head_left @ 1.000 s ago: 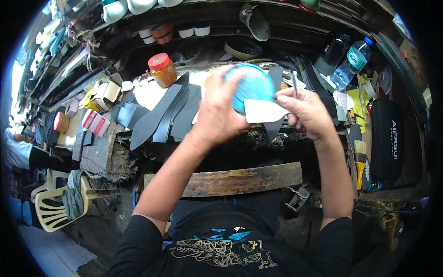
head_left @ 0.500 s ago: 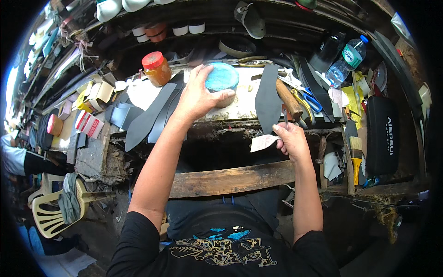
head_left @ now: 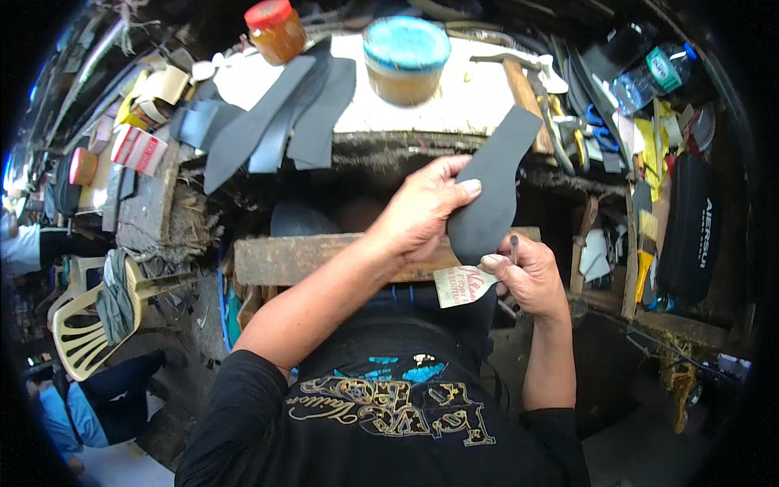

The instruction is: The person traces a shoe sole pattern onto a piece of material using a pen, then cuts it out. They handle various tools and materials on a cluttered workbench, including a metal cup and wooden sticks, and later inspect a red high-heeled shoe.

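My left hand (head_left: 422, 209) grips the left edge of a dark grey sole-shaped rubber piece (head_left: 492, 183), held upright in front of me. My right hand (head_left: 531, 274) pinches its lower end together with a small cream paper card (head_left: 464, 286) and a thin dark stick. On the pale work slab (head_left: 454, 97) beyond stands a jar of brown glue with a blue lid (head_left: 406, 49). Several more grey sole pieces (head_left: 280, 122) lie fanned out on the slab's left side.
A red-lidded jar (head_left: 276, 31) stands at the back left. A hammer (head_left: 523, 81), scissors and a plastic bottle (head_left: 645, 79) lie to the right. A wooden plank (head_left: 300, 258) crosses before my lap. A yellow plastic chair (head_left: 89, 325) and another person's sleeve (head_left: 32, 243) are at left.
My left hand let go of the blue-lidded jar, which now stands on the slab, and took hold of a grey sole piece. My right hand moved under it with the card.
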Tool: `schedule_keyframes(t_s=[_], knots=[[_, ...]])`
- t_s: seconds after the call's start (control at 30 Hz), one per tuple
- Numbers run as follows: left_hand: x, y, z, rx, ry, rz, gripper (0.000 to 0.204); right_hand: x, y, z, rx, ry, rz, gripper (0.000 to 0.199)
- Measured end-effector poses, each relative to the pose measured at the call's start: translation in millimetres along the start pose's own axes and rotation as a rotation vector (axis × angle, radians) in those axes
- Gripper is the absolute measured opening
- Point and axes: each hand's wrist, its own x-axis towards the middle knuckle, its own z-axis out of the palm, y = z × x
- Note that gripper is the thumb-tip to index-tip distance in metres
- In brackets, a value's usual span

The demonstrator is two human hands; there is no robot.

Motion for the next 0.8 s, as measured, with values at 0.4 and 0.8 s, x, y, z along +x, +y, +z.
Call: schedule_keyframes(t_s=[0.4, 0.8], knots=[[-74, -21, -115, 1.709, 0.085, 0.041, 0.04, -9, 50, -1, 0.254, 0.113, 0.175, 0.011], [-83, -94, -116, 1.58, 0.028, 0.582, 0.036, 9, 107, 56, -0.351, 0.343, 0.218, 0.026]])
